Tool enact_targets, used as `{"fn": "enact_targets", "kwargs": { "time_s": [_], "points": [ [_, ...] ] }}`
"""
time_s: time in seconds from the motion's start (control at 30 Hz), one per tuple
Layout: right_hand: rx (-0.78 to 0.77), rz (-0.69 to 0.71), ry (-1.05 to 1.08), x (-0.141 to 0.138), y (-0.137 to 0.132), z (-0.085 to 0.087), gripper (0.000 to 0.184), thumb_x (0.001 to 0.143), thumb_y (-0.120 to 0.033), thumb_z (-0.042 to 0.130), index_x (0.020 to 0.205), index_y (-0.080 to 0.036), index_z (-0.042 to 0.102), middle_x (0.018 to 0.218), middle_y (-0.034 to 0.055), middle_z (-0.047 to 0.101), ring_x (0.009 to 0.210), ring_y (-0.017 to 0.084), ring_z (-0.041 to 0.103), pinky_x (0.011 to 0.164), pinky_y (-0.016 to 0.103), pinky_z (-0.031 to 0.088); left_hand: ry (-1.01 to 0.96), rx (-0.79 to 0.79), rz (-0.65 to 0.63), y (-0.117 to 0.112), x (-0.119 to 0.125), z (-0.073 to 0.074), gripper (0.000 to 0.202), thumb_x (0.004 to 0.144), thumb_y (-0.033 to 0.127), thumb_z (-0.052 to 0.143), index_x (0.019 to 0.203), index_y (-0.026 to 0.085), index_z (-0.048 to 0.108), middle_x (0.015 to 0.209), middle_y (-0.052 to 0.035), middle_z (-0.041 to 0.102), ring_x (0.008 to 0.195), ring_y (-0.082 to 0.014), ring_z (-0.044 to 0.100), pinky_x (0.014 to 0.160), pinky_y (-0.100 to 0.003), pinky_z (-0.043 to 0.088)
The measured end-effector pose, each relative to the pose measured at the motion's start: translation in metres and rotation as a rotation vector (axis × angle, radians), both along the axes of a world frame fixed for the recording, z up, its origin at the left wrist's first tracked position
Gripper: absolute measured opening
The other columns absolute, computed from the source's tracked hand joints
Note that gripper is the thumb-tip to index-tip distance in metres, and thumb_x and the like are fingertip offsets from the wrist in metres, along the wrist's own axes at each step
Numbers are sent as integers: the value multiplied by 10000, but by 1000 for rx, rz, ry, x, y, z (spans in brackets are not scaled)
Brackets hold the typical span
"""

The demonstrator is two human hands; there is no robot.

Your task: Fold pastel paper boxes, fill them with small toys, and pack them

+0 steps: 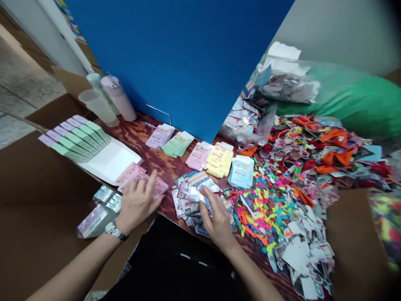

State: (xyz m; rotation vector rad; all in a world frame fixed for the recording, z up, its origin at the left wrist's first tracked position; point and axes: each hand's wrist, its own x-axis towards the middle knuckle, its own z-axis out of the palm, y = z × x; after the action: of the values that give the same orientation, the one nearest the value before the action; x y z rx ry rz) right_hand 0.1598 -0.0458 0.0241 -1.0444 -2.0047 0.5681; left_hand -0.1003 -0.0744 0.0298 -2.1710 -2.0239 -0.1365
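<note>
Packets (132, 172) in pink lie under your left hand (138, 204) at the near edge of the surface (156, 161) — its grip is released, palm down, fingers spread flat on them. Your right hand (219, 223) sits just to the right, grip loose too, fingertips (205, 195) touching a jumbled pile of printed sachets (188, 188) and grasping nothing. Farther off runs a row of card stacks (220, 159) — lilac, green, pink, yellow, blue. To the right lies a bright heap of scraps (263, 209).
</note>
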Motion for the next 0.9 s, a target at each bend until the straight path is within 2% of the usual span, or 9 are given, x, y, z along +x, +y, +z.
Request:
{"fn": "enact_targets", "kwargs": {
  "time_s": [0.07, 0.17, 0.23, 0.37, 0.5, 0.6, 0.77, 0.9],
  "points": [
    [6, 0, -28, 2, 4, -1, 531, 938, -131, 492, 1449, -232, 387, 1234, 111, 643, 1162, 224, 593, 971, 409, 506, 58, 13, 56, 1, -15, -3, 744, 893, 477, 501, 1501, 125, 257, 1225, -250, 548, 1163, -436, 493, 924, -578, 404],
    [-1, -23, -69, 12, 14, -1, 456, 942, -146, 492, 1393, -214, 468, 1202, 108, 656, 1143, 216, 596, 975, 391, 495, 68, 0, 81, 7, -25, -6, 722, 894, 456, 509, 1497, 143, 266, 1460, -288, 356, 1311, -505, 349, 978, -676, 306],
    [-15, -55, -94, 23, 21, -2, 411, 949, -161, 485, 1356, -211, 511, 1192, 100, 661, 1126, 207, 602, 961, 374, 498, 41, -23, 65, 12, -26, -4, 740, 891, 487, 505, 1502, 153, 252, 1487, -287, 328, 1327, -513, 332, 978, -701, 285],
    [29, -141, -224, 54, 34, -4, 362, 961, -177, 463, 1308, -209, 563, 1182, 84, 675, 1080, 198, 618, 938, 354, 498, 2, -13, 17, 26, -21, 5, 738, 896, 530, 479, 1501, 175, 251, 1481, -251, 368, 1337, -507, 332, 996, -713, 265],
    [57, -406, -507, 99, 36, -7, 298, 964, -216, 466, 1194, -170, 649, 1082, 93, 715, 985, 217, 646, 900, 345, 492, -44, 33, -99, 52, 0, 10, 697, 905, 512, 470, 1477, 149, 303, 1466, -238, 394, 1337, -466, 353, 1023, -643, 307],
    [-70, -556, -667, 129, 28, -9, 270, 964, -258, 474, 1112, -176, 685, 997, 88, 725, 939, 214, 657, 844, 315, 494, -112, 19, -245, 73, 28, 8, 659, 901, 508, 477, 1435, 134, 376, 1397, -233, 468, 1295, -430, 411, 1016, -586, 344],
    [-350, -522, -931, 142, 10, -14, 255, 921, -337, 562, 1127, -229, 666, 1020, 82, 710, 969, 221, 646, 763, 290, 493, -196, -5, -387, 102, 70, -5, 567, 915, 460, 462, 1391, 154, 426, 1343, -192, 519, 1237, -374, 469, 993, -512, 391],
    [-423, -527, -996, 139, 6, -14, 274, 927, -315, 552, 1177, -244, 638, 1086, 90, 701, 1018, 223, 636, 784, 290, 488, -234, -17, -409, 121, 84, -14, 565, 912, 471, 467, 1361, 127, 449, 1295, -198, 548, 1189, -356, 499, 964, -487, 426]
  ]
}}
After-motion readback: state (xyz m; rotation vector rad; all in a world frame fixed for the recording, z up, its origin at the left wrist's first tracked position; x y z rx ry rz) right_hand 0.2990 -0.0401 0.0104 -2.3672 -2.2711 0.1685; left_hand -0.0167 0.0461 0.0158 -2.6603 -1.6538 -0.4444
